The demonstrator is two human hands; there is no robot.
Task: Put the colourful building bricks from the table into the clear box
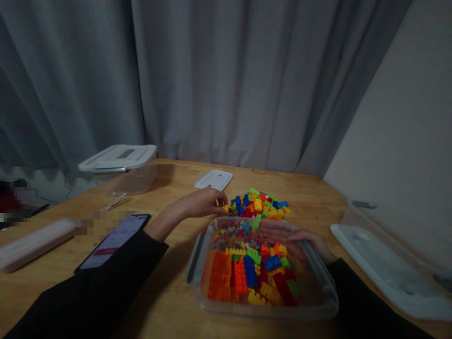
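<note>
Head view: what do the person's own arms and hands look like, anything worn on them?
The left sleeve and right sleeve are black, long and plain, without visible markings. The left hand is ungloved; the right hand too, though hazier.

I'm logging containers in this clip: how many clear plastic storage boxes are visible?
3: the front box with toy building bricks inside, the back-left box under a white lid, and the right-hand box, partly cut off by the picture's edge. Others may be hidden.
</note>
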